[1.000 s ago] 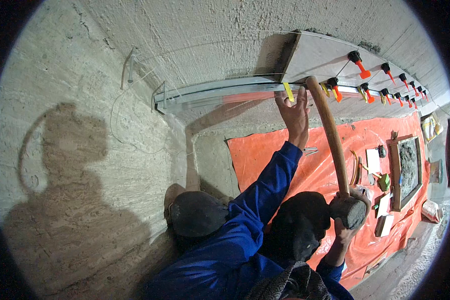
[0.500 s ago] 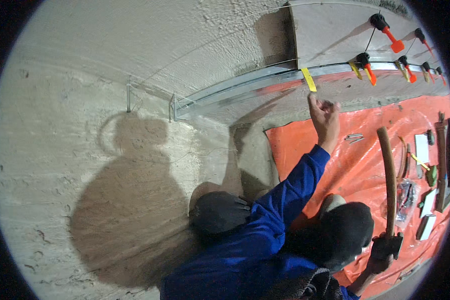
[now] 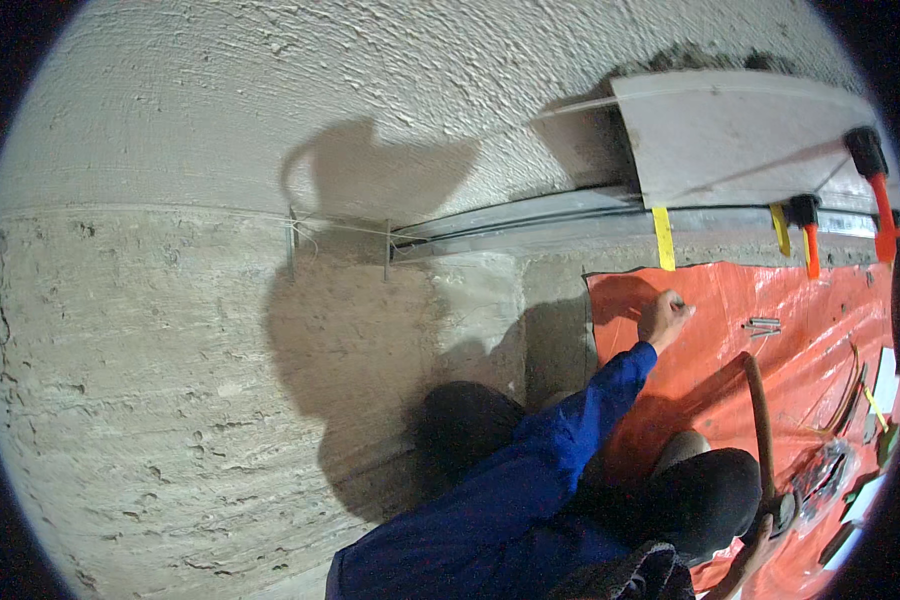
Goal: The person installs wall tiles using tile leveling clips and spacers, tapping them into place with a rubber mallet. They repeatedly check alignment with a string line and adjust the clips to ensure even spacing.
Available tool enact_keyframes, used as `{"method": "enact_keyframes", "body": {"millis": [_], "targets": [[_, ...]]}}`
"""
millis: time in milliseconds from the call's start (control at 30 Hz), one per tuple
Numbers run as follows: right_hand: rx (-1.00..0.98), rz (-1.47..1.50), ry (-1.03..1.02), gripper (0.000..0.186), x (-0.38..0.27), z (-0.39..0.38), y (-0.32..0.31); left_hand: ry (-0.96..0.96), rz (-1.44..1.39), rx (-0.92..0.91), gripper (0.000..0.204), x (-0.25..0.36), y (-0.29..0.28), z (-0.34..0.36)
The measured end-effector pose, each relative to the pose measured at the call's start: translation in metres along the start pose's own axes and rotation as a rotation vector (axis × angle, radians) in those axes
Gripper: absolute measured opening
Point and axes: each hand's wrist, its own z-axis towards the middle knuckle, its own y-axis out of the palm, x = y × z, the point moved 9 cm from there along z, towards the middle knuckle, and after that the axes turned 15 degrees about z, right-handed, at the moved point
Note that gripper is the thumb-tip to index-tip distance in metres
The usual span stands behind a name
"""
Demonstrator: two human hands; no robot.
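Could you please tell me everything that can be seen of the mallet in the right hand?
The mallet has a long, plain brown handle, apparently wooden, and a dark, blocky head whose material I cannot tell. The right hand grips it at the head, partly covering that, so the handle's free end points away from the person. It is beside the dark-clad right knee, with the orange sheet behind; whether it touches the knee is unclear.
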Motion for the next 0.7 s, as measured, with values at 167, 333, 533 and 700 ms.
{"method": "enact_keyframes", "body": {"millis": [167, 333, 533, 700], "targets": [[-0.276, -0.357, -0.315, 0.071, -0.092, 0.02, 0.097, 0.003, 0.425, -0.227, 0.025, -0.023, 0.048, -0.012], [-0.498, -0.518, -0.434, 0.075, -0.136, 0.001, 0.183, 0.013, 0.461, -0.323, 0.036, -0.021, 0.055, -0.012], [-0.456, -0.359, -0.254, 0.078, -0.138, 0.005, 0.198, 0.127, 0.506, -0.358, 0.043, -0.023, 0.064, -0.009], [-0.422, -0.437, -0.322, 0.077, -0.139, 0.004, 0.2, 0.127, 0.544, -0.387, 0.049, -0.03, 0.071, -0.011]]}}
